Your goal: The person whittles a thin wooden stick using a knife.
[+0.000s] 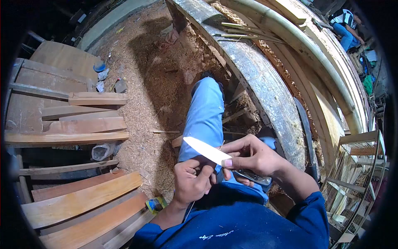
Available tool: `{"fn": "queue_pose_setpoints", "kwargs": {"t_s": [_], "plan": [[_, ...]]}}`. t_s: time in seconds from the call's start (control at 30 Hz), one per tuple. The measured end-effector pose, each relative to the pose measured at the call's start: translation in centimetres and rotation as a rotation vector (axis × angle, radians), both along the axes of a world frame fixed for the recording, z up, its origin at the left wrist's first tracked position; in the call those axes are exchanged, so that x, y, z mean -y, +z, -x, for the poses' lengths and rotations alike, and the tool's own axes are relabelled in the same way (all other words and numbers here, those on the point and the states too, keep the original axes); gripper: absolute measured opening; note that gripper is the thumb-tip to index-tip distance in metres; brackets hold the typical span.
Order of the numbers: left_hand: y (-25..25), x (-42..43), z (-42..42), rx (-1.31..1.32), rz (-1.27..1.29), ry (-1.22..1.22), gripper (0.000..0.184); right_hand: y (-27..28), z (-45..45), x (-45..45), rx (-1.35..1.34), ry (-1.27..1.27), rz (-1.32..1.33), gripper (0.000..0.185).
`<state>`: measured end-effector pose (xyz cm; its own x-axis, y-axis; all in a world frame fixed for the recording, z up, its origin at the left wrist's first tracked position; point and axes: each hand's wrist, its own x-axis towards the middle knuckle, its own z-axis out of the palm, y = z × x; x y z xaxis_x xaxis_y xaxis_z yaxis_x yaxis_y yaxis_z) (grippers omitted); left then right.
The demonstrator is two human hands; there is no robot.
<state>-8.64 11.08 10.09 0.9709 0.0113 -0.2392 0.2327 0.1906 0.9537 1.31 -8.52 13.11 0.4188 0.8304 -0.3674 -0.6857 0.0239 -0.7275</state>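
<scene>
A knife with a bright, glaring blade and a dark handle lies across my lap, its tip toward the upper left. My right hand is closed around it, thumb at the base of the blade. Just below the blade, my left hand is closed in a pinch, its fingertips close to those of the right. A thin pale strand runs down from under the left hand toward the blue shirt. What exactly the left fingers pinch is hidden. Both hands are above my blue trouser leg.
Planks are stacked on the left. A worn wooden bench curves along the right, with a bamboo pole and thin strips beyond. A slatted frame stands at lower right. Shavings cover the floor. Another person crouches far right.
</scene>
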Motion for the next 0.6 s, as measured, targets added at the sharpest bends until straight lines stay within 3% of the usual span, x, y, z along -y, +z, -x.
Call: {"fn": "queue_pose_setpoints", "kwargs": {"t_s": [0.13,0.23,0.3,0.47,0.6], "plan": [[0.9,0.4,-0.5,-0.016,-0.036,0.003,0.02,-0.4,0.0,0.0,0.016,-0.032,0.01,0.035],[1.4,0.5,-0.7,-0.062,-0.061,0.006,0.02,-1.0,-0.7,0.6,0.126,-0.222,0.103,0.035],[1.8,0.4,-0.6,-0.068,-0.04,0.007,0.02,-0.8,-1.8,1.6,0.104,-0.308,0.003,0.036],[0.4,0.0,-0.4,-0.075,-0.039,-0.009,0.02,-0.1,0.0,0.1,0.047,-0.041,0.062,0.043],[0.3,-0.1,-0.3,-0.042,-0.001,-0.001,0.02,-0.8,0.3,-0.1,0.05,0.004,-0.025,0.041]]}}
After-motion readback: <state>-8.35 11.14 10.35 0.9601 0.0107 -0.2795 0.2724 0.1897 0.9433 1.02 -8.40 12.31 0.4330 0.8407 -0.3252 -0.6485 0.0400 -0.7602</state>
